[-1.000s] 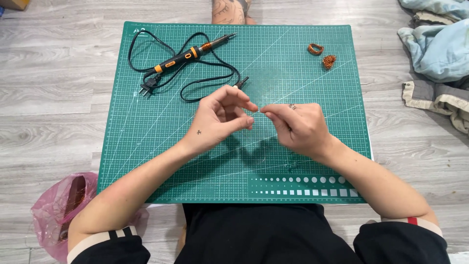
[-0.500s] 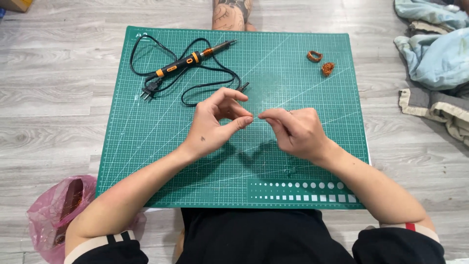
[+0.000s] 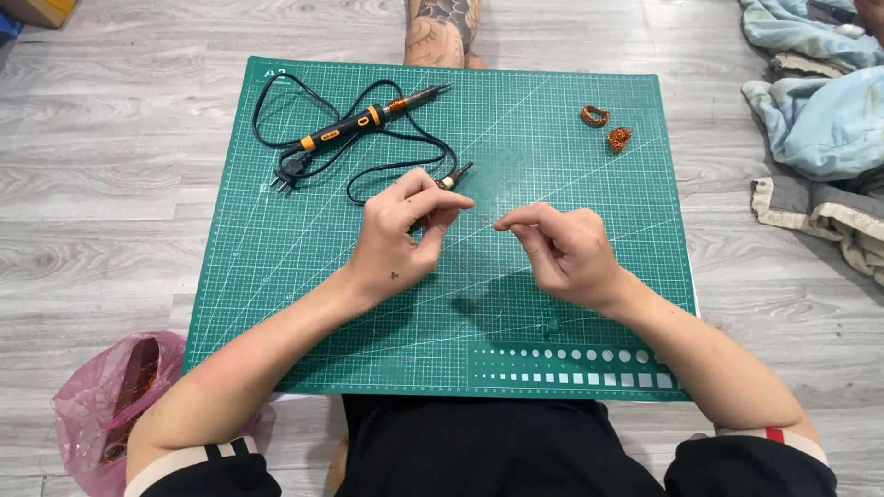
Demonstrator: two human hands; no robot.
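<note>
Only 1 view: a head-worn camera looking steeply down from above the seated person's lap, facing forward across the green cutting mat (image 3: 552, 138) on the grey plank floor (image 3: 110, 184). It sits near enough that the mat fills the middle of the frame, forearms entering from the lower edge, floor showing left, right and along the top.

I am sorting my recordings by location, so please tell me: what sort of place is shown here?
Probably a home floor used as a makeshift hobby workspace. A green gridded cutting mat lies directly on grey wood-look floorboards, a black-and-orange corded soldering iron rests on the mat, and crumpled light-blue fabric lies nearby.
</note>
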